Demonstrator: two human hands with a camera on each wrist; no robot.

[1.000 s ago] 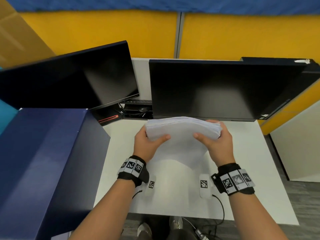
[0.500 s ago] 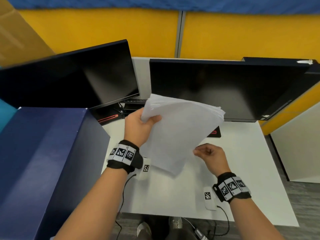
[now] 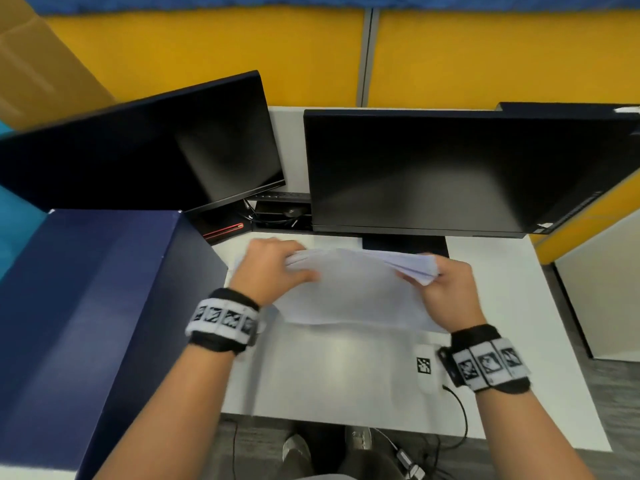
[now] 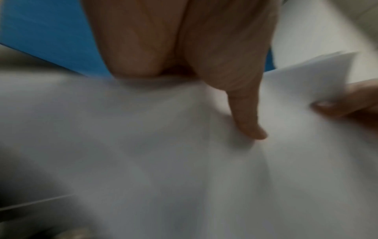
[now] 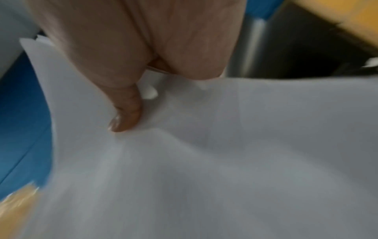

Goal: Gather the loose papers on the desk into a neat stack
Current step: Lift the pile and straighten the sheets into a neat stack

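Both hands (image 3: 273,268) (image 3: 446,289) grip paper stack (image 3: 353,285) (blurred).

Thick stack of white paper sheets (image 3: 349,289): left hand (image 3: 273,268) and right hand (image 3: 446,292) gripping opposite ends above white rectangular desk (image 3: 332,382); two black flat monitors (image 3: 433,171) standing behind.

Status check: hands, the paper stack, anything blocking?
Left hand and right hand each grip an end of the paper stack. Stack held above the desk, edges uneven. Nothing in the way.
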